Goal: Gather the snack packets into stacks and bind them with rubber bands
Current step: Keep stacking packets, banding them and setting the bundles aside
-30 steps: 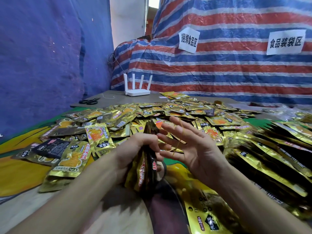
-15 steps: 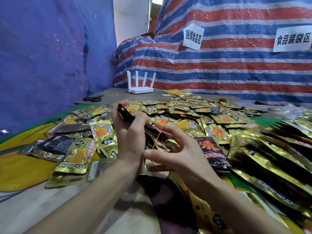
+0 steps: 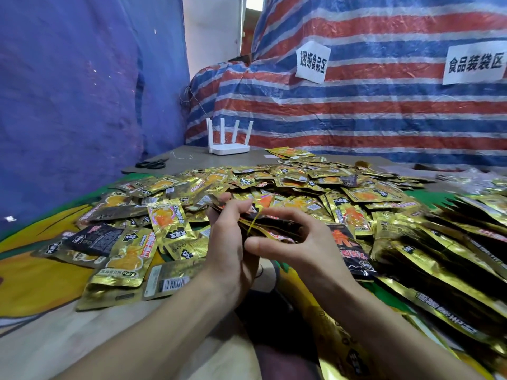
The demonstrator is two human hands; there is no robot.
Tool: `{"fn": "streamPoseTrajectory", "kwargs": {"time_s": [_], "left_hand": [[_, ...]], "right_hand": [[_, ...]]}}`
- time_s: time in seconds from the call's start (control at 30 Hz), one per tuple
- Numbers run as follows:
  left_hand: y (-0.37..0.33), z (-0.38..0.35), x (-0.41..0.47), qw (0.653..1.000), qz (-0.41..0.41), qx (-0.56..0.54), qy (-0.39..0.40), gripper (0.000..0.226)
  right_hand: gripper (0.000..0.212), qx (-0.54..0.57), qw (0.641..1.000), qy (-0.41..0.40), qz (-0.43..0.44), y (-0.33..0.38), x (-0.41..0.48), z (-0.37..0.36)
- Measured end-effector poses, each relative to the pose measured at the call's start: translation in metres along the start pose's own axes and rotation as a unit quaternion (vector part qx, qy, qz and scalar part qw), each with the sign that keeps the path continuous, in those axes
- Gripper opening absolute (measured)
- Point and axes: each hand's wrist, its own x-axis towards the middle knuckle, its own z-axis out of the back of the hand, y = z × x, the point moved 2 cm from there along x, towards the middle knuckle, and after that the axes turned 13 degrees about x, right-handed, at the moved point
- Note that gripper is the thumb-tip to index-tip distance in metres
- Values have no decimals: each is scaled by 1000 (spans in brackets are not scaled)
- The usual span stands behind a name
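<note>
1. Two hands hold one stack [image 3: 274, 229] of packets, low over the table's [image 3: 192, 163] near side. The left hand [image 3: 230, 248] wraps tightly round its left end.
2. The right hand [image 3: 301, 242] curls thumb and fingers round the other end. A yellow band [image 3: 253, 222] lies taut across the stack between the hands.
3. Loose packets [image 3: 315, 185] heap over the green-yellow cloth [image 3: 41, 272], crowding both hands.
4. Scissors [image 3: 152, 163] and a white router [image 3: 229, 148] sit at the far edge. A blue tarp [image 3: 68, 105] hangs on the left, and a striped tarp [image 3: 384, 113] with paper signs [image 3: 312, 61] hangs behind.

Soft daylight is being admitted through a far gap [image 3: 252, 1]; glare is being reflected off foil packets [image 3: 167, 224]; frame edges are being bowed.
</note>
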Motion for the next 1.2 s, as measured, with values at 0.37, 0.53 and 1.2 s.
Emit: {"fn": "streamPoseTrajectory", "kwargs": {"time_s": [0.37,0.53,1.2], "left_hand": [[-1,6,6,999,-42,26,-8,39],[4,3,5,994,-39,86,45,21],[-29,33,24,869,-236,422,-103,5]], "right_hand": [[63,-124,991,35,-31,9,1,3],[72,-154,985,75,-31,14,0,10],[82,-691,695,-118,-158,35,45,79]]}}
